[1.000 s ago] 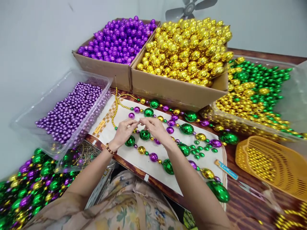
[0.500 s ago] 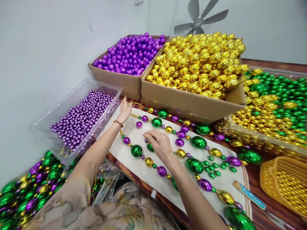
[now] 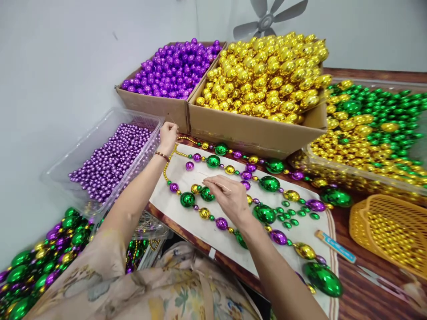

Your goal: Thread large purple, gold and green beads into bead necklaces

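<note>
My left hand is stretched out to the rim of the clear tub of small purple beads, fingers curled and pinched; what they hold is too small to make out. My right hand rests over the white mat, fingers pinched on a thin thread or needle near a small green bead. A long strand of green, gold and purple beads loops across the mat beneath both hands.
Behind the mat stand a cardboard box of purple balls and one of gold balls. A clear bin of gold and green beads and an orange basket lie right. Finished strands pile at the left. Scissors lie near the mat.
My left hand left the right hand and reached out to the purple bead tub's corner. My right hand stayed over the mat, pinched on the thread.
</note>
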A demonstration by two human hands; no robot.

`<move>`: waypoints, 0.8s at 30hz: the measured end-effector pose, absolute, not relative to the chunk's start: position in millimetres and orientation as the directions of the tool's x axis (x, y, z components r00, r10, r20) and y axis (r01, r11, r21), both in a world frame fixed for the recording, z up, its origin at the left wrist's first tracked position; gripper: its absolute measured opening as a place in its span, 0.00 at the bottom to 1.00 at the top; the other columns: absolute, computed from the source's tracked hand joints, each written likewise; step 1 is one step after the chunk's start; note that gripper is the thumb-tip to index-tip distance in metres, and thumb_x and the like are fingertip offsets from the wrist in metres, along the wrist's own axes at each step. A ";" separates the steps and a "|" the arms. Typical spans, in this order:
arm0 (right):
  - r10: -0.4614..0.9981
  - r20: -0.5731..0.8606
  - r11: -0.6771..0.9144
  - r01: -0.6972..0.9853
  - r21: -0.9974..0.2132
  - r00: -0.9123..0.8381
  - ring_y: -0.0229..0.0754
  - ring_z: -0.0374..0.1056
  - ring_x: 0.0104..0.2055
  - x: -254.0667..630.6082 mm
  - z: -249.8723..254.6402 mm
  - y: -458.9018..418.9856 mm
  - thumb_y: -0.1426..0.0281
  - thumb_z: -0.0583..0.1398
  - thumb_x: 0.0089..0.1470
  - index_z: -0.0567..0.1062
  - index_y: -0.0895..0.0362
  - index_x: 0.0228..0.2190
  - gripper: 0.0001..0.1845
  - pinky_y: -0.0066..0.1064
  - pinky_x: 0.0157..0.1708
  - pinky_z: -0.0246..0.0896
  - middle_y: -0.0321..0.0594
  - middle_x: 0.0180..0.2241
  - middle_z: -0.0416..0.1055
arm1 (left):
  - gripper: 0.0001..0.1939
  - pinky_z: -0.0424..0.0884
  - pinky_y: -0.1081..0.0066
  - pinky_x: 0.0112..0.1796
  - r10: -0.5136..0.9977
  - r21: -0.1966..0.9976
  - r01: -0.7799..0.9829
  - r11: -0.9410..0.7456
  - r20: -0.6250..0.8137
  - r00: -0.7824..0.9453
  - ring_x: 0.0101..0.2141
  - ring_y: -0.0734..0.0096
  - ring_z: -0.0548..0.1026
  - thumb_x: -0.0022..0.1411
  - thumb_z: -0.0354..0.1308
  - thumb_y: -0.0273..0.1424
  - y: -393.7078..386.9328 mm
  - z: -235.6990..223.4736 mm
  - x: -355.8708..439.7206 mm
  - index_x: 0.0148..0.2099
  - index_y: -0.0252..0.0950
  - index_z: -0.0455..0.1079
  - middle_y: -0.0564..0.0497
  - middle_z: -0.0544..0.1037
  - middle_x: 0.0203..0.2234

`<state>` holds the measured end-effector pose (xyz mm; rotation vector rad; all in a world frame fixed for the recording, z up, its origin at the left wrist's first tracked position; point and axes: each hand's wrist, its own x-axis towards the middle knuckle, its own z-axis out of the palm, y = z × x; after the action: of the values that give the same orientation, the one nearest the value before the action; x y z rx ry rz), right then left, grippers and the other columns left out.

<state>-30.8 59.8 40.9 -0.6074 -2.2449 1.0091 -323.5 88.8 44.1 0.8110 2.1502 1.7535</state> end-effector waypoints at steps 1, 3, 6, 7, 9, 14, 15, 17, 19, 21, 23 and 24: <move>0.604 0.332 0.620 0.166 -0.767 -0.724 0.45 0.78 0.37 -30.6 42.1 60.7 0.62 0.56 0.65 0.82 0.51 0.34 0.16 0.34 0.38 0.69 0.41 0.35 0.82 | 0.06 0.60 0.76 0.23 0.567 0.970 0.228 0.088 0.140 -0.812 0.19 0.78 0.65 0.60 0.52 0.22 78.7 55.1 -319.1 0.31 0.36 0.63 0.56 0.68 0.21; 0.585 0.328 0.643 0.178 -0.745 -0.742 0.46 0.77 0.37 -30.4 44.4 62.7 0.63 0.56 0.64 0.82 0.52 0.33 0.15 0.34 0.37 0.68 0.41 0.35 0.81 | 0.06 0.52 0.77 0.19 0.609 0.986 0.164 0.018 0.120 -0.784 0.15 0.82 0.58 0.60 0.53 0.22 53.9 81.5 -307.1 0.31 0.36 0.64 0.58 0.64 0.18; 0.596 0.312 0.623 0.182 -0.761 -0.740 0.44 0.77 0.33 -30.8 49.4 65.8 0.63 0.57 0.63 0.82 0.53 0.31 0.15 0.32 0.33 0.66 0.40 0.33 0.81 | 0.06 0.46 0.79 0.18 0.722 0.990 0.134 -0.048 0.127 -0.681 0.14 0.85 0.55 0.60 0.57 0.22 10.4 122.0 -277.8 0.31 0.34 0.66 0.58 0.63 0.18; 0.606 0.299 0.597 0.173 -0.783 -0.737 0.43 0.76 0.30 -31.0 52.0 66.7 0.63 0.58 0.62 0.82 0.53 0.31 0.14 0.31 0.31 0.65 0.39 0.32 0.81 | 0.05 0.47 0.79 0.18 0.751 0.989 0.135 -0.056 0.131 -0.647 0.15 0.86 0.56 0.60 0.58 0.23 -3.5 132.7 -265.3 0.31 0.34 0.67 0.57 0.64 0.19; 0.623 0.274 0.530 0.138 -0.837 -0.732 0.41 0.75 0.26 -31.6 58.8 68.3 0.63 0.59 0.60 0.82 0.54 0.30 0.13 0.30 0.29 0.65 0.38 0.29 0.80 | 0.05 0.49 0.79 0.18 0.797 0.990 0.133 -0.048 0.118 -0.593 0.16 0.85 0.59 0.60 0.61 0.25 -27.0 145.9 -239.3 0.31 0.34 0.69 0.56 0.66 0.20; 0.562 0.277 0.477 0.031 -0.879 -0.779 0.37 0.72 0.24 -35.7 77.3 72.2 0.63 0.60 0.58 0.82 0.56 0.30 0.13 0.28 0.28 0.63 0.38 0.28 0.78 | 0.09 0.53 0.76 0.17 0.869 0.992 0.117 0.037 0.026 -0.493 0.16 0.82 0.64 0.58 0.66 0.33 -52.2 127.6 -197.2 0.32 0.34 0.72 0.55 0.69 0.20; 0.541 0.282 0.487 0.021 -0.873 -0.792 0.36 0.71 0.24 -37.7 79.7 72.6 0.63 0.59 0.58 0.82 0.56 0.30 0.14 0.28 0.28 0.63 0.38 0.28 0.78 | 0.09 0.52 0.76 0.17 0.875 0.992 0.113 0.060 0.003 -0.484 0.15 0.82 0.63 0.57 0.66 0.34 -53.1 118.6 -194.8 0.31 0.34 0.72 0.55 0.69 0.19; 0.502 0.291 0.507 0.005 -0.862 -0.815 0.34 0.69 0.23 -43.5 83.3 72.8 0.63 0.59 0.58 0.81 0.57 0.29 0.14 0.27 0.28 0.61 0.37 0.27 0.77 | 0.11 0.50 0.76 0.16 0.874 0.990 0.099 0.101 -0.041 -0.484 0.14 0.83 0.62 0.53 0.67 0.35 -54.1 100.5 -194.0 0.29 0.34 0.72 0.56 0.69 0.18; 0.459 0.301 0.523 -0.019 -0.852 -0.836 0.34 0.69 0.23 -51.9 86.3 72.1 0.65 0.59 0.58 0.81 0.57 0.29 0.14 0.26 0.27 0.60 0.36 0.27 0.76 | 0.11 0.50 0.75 0.16 0.862 0.988 0.082 0.131 -0.073 -0.502 0.14 0.82 0.62 0.51 0.68 0.37 -56.0 85.2 -195.2 0.29 0.34 0.73 0.56 0.69 0.17; 0.419 0.311 0.534 -0.045 -0.844 -0.853 0.33 0.68 0.23 -62.8 89.7 70.8 0.67 0.59 0.58 0.81 0.57 0.28 0.12 0.26 0.27 0.59 0.35 0.27 0.76 | 0.12 0.50 0.75 0.16 0.851 0.987 0.072 0.143 -0.085 -0.518 0.14 0.82 0.61 0.49 0.68 0.38 -59.1 73.7 -196.4 0.30 0.34 0.75 0.56 0.68 0.17; 0.385 0.313 0.542 -0.062 -0.838 -0.868 0.33 0.67 0.23 -75.4 93.4 69.8 0.69 0.59 0.56 0.80 0.58 0.27 0.11 0.26 0.27 0.57 0.34 0.26 0.75 | 0.14 0.49 0.75 0.16 0.851 0.986 0.067 0.152 -0.096 -0.516 0.14 0.82 0.59 0.48 0.68 0.39 -62.5 65.2 -197.3 0.31 0.34 0.77 0.57 0.67 0.16; 0.366 0.312 0.544 -0.071 -0.836 -0.877 0.33 0.67 0.23 -82.0 94.9 69.7 0.70 0.60 0.56 0.80 0.59 0.26 0.11 0.25 0.28 0.57 0.34 0.25 0.75 | 0.14 0.49 0.75 0.17 0.855 0.986 0.065 0.151 -0.098 -0.509 0.14 0.82 0.59 0.47 0.68 0.40 -64.1 61.8 -198.0 0.32 0.34 0.77 0.57 0.67 0.16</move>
<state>-82.0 69.7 94.9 -0.2393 -2.3282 1.2902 -198.0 -64.1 61.8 0.8872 1.7288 1.4285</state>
